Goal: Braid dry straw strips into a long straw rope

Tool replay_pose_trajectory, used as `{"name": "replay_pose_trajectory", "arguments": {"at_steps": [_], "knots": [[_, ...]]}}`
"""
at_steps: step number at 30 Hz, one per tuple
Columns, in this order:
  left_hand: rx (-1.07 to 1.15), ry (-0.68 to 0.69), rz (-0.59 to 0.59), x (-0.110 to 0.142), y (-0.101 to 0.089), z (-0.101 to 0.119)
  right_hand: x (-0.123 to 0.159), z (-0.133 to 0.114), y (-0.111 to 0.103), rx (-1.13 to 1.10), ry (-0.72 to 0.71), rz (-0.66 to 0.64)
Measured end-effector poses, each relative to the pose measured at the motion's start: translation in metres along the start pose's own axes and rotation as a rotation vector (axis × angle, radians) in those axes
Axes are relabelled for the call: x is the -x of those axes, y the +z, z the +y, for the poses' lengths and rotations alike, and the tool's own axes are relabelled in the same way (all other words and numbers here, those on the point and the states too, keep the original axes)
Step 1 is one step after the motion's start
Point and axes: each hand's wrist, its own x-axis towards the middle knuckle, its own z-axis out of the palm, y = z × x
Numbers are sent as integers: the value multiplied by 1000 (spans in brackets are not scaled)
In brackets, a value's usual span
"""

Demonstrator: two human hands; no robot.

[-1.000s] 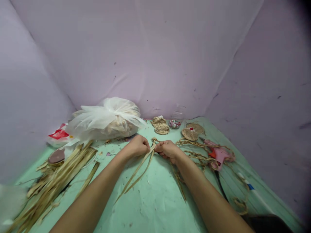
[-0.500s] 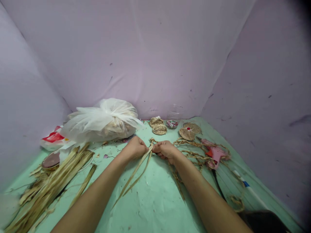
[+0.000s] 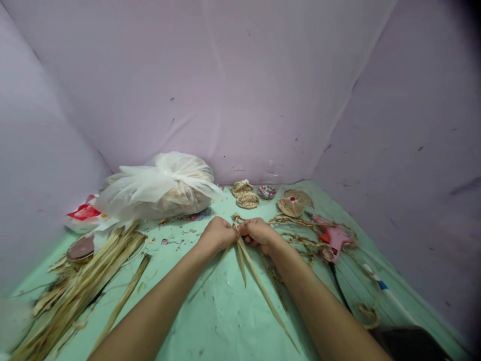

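Both hands meet over the middle of the table, fingers closed around a cord of dried plant fibre. My left hand (image 3: 218, 234) pinches the pale fibre strips (image 3: 259, 281) from the left. Opposite it, my right hand (image 3: 256, 233) grips the same work, its fingertips close to the left ones. Loose strip ends fan out below, one long end lying toward the lower right. A knotted end of the cord (image 3: 236, 217) shows just beyond the fingers. More twisted cord (image 3: 296, 220) lies to the right of my right hand. The exact crossing of the strips is hidden by the fingers.
Long dried strips (image 3: 86, 281) are heaped at left, beside a tied white plastic bag (image 3: 165, 185). Toward the back stand coiled fibre pieces (image 3: 247, 200), a container of beads (image 3: 266, 192) and fibre petals (image 3: 291, 205). A pink glue gun (image 3: 334, 238) lies right.
The long strip end has swung from the lower left to the lower right. My left hand has shifted slightly right, nearer my right hand, which stays almost in place.
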Motion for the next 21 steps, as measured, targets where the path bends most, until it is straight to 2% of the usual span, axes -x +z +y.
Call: {"name": "replay_pose_trajectory", "arguments": {"at_steps": [4,6,12,15,18,21], "knots": [[-169,39,152,3,-2,0,0,-1,0,-28,14,-5],[-100,19,152,6,-3,6,0,-1,0,-45,17,-14],[403,-232,-127,11,0,18,1,-2,1,-39,35,-11],[586,-233,-221,8,-3,15,2,-3,1,-28,33,-8],[644,-216,-338,6,-11,10,4,-4,0,-21,17,-8],[666,-212,-349,5,-18,7,4,-3,0,-29,5,-13]]}}
